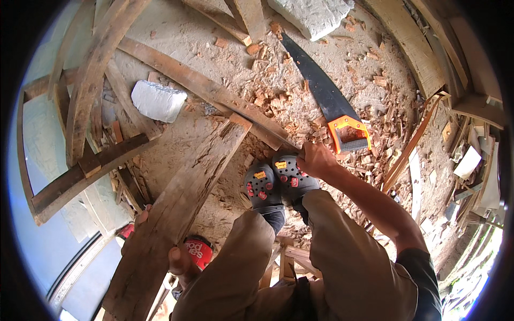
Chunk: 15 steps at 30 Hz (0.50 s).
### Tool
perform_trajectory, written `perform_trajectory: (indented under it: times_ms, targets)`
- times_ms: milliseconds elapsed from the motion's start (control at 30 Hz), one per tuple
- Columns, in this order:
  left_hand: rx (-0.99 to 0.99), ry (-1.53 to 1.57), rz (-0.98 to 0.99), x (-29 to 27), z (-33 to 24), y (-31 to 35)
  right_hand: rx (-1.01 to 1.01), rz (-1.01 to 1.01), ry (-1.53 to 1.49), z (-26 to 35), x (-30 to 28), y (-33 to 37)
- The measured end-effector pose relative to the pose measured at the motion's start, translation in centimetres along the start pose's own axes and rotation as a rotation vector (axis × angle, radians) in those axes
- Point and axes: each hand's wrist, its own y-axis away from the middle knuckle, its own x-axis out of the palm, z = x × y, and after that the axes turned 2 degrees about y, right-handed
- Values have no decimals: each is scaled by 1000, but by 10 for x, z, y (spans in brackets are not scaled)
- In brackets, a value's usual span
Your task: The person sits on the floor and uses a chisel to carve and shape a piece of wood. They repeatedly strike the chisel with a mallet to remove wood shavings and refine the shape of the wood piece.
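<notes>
A thick, weathered plank (179, 198) slants up from the lower left, its cut end pointing toward the middle. My left hand (182, 263) is wrapped round its lower part, the thumb on the near edge and fingertips showing at the far edge. Beside my shoes, my right hand (318, 160) is closed at the near end of a long narrow board (182, 69) lying across the ground; the fingers partly hide the grip. Beyond that hand, a handsaw (321, 83) with a black blade and orange-and-grey handle lies on the wood chips.
White blocks (159, 100) (316, 16) rest on the dusty ground. Curved timber pieces (93, 80) stand at left. My dark clogs (294, 174) are close to the right hand. A red container (198, 251) sits by the left hand. Scrap wood (471, 160) piles up at right.
</notes>
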Motion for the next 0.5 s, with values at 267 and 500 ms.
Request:
perform_trajectory:
  times_ms: [267,500]
  targets:
    - [34,-148,142,-3,-8,-12,-152,-129,105,-16,12,2]
    - [48,-171,576,-17,0,-60,-34,-58,-131,-22,-1,4]
